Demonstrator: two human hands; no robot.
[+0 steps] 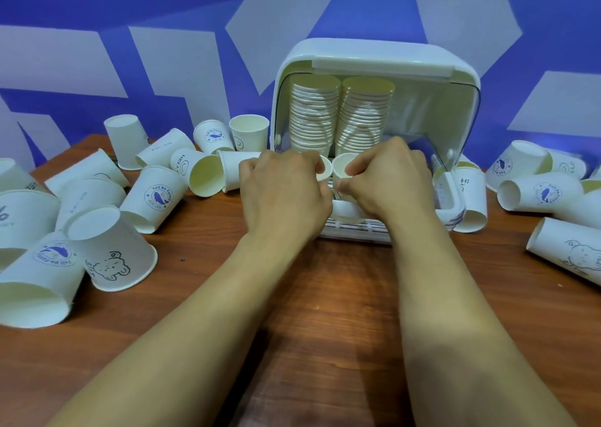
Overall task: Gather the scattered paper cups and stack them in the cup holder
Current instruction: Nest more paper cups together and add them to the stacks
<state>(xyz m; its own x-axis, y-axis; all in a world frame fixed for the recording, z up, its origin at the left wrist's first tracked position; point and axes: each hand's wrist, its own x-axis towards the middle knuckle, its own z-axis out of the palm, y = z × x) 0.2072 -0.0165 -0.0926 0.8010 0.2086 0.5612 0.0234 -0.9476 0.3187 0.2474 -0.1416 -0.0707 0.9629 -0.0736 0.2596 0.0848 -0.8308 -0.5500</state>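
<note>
White paper cups (107,265) lie scattered across the table beside an open white cup holder (374,68) containing two tall inverted stacks (313,114).

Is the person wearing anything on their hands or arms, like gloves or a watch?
No. The left hand and right hand are bare, without gloves, rings or watch. Both forearms are uncovered to the bottom of the picture, with no sleeve in sight.
</note>
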